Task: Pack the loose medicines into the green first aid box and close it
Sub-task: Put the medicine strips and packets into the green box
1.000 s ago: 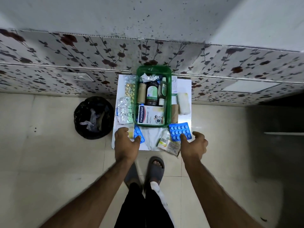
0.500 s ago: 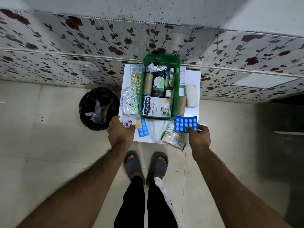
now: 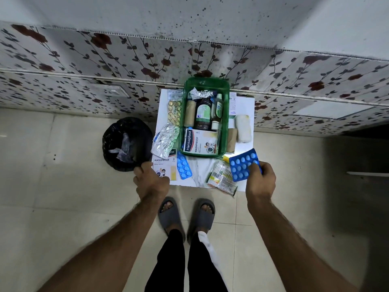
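The green first aid box stands open on a small white table, holding bottles, a bandage roll and a Hansaplast carton. My right hand grips a blue blister pack lifted at the table's front right corner. My left hand holds the near edge of a second Hansaplast carton at the front left. A smaller blue blister strip, a silver foil strip, a gold pill strip, a cotton-bud packet and a white gauze roll lie loose around the box.
A black-lined waste bin stands on the floor left of the table. A flower-patterned tiled wall runs right behind the table. My feet in grey sandals stand on the beige floor just before the table's front edge.
My right hand has lifted the blue blister pack off the table. My left hand has slid left onto the Hansaplast carton and taken hold of it. The camera has come closer.
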